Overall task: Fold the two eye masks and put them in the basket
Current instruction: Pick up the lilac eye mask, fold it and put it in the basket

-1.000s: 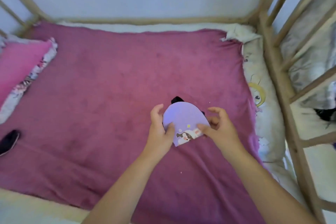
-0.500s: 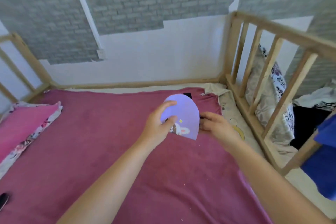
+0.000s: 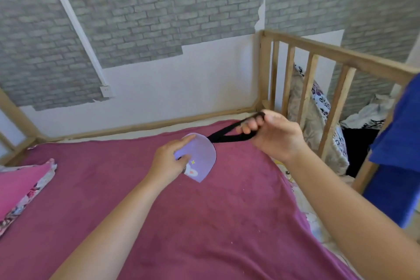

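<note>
A lilac eye mask [image 3: 201, 157], folded in half with a small bunny print near its lower edge, is held above the magenta blanket [image 3: 204, 223]. My left hand [image 3: 170, 159] pinches its left side, thumb on the front. The mask's black elastic strap [image 3: 227, 135] runs up and to the right as a stretched loop. My right hand [image 3: 275, 136] is closed around the strap's far end, pulling it taut. No second eye mask and no basket are in view.
A wooden bed rail [image 3: 322, 75] with slats fences the right side, a low wooden rail [image 3: 147, 124] runs along the back wall. A pink pillow [image 3: 20, 191] lies at the left. Blue cloth [image 3: 395, 154] hangs at the right edge, with piled bedding [image 3: 318, 125] behind the slats.
The camera has tilted up from the bed to the wall. My right hand left the mask's edge, took the black strap and pulled it out to the right. My left hand kept hold of the folded mask.
</note>
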{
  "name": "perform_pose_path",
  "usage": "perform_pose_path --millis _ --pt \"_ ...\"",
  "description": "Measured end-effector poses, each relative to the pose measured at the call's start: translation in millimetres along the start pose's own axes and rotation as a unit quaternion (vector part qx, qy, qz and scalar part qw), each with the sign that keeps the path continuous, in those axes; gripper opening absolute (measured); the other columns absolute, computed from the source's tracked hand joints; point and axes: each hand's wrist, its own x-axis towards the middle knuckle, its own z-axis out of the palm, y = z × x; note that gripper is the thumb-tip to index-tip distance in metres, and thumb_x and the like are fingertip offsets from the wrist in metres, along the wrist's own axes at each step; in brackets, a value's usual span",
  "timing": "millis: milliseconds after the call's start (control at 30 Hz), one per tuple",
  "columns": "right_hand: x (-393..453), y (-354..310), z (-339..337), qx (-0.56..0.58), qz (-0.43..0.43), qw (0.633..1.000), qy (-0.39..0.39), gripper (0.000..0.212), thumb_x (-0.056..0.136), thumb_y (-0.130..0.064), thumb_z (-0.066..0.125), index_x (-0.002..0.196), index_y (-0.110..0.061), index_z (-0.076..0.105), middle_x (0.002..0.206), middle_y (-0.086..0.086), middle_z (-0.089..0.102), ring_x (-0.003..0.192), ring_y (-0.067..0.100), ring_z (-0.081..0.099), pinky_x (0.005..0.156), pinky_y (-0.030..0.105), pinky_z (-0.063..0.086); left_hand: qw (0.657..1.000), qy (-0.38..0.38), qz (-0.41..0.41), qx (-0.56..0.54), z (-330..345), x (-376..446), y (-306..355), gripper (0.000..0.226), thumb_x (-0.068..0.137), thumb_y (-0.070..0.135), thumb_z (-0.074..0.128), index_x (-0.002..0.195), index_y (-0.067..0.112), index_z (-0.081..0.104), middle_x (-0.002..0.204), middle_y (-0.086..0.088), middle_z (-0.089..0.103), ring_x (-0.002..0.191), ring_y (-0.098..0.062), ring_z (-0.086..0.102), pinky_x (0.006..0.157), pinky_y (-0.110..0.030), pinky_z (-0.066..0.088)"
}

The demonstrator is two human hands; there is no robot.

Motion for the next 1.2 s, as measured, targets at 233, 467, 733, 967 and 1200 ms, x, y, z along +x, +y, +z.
perform_pose_path --millis 233,467,733,967,1200 --pt "26 13 -13 -0.438 0.084 0.833 0.327 0.028 0.085 0.007 0.041 0.103 -0.006 0.059 0.098 0.009 0.063 0.076 0.015 0.069 0.056 0.020 0.051 0.983 0.086 0.152 0.064 10 -9 -5 0.041 0.079 -0.004 0.052 0.106 0.026 0.060 0.073 0.005 0.055 0.081 -0.011 0.051 0.070 0.006 0.034" --pt "10 38 -1 -0.499 0.397 0.750 0.176 0.025 0.088 -0.020 0.041 0.073 -0.006 0.057 0.060 0.007 0.066 0.041 0.018 0.057 0.029 0.014 0.024 0.928 0.192 0.296 0.116 11 -15 -12 0.036 0.074 -0.001 0.041 0.098 0.021 0.055 0.080 -0.002 0.040 0.062 -0.020 0.036 0.054 -0.015 0.028" --pt "-14 13 12 -0.310 0.328 0.876 -0.172 0.023 0.074 -0.003 0.065 0.078 -0.024 0.073 0.067 -0.013 0.075 0.053 0.003 0.068 0.033 0.010 0.034 0.958 0.203 0.197 0.048 8 -16 -21 0.045 0.071 -0.011 0.042 0.099 0.023 0.053 0.086 0.000 0.050 0.065 -0.007 0.048 0.061 0.000 0.034" --pt "0 27 17 -0.013 0.103 0.946 0.307 0.018 0.092 -0.025 0.040 0.101 -0.016 0.053 0.095 0.002 0.067 0.037 0.004 0.058 0.021 0.010 0.023 0.882 0.243 0.379 0.136 17 -28 -8 0.025 0.086 -0.005 0.044 0.095 0.014 0.058 0.071 0.003 0.071 0.073 -0.017 0.052 0.072 -0.007 0.038" --pt "-8 46 18 -0.239 0.330 0.904 0.131 0.035 0.092 -0.025 0.042 0.064 -0.007 0.056 0.033 -0.003 0.052 0.022 0.003 0.030 0.023 0.011 0.017 0.703 0.194 0.611 0.308 4 -20 -21 0.030 0.092 0.008 0.046 0.102 0.034 0.057 0.137 0.016 0.044 0.129 -0.009 0.034 0.090 -0.025 0.026"
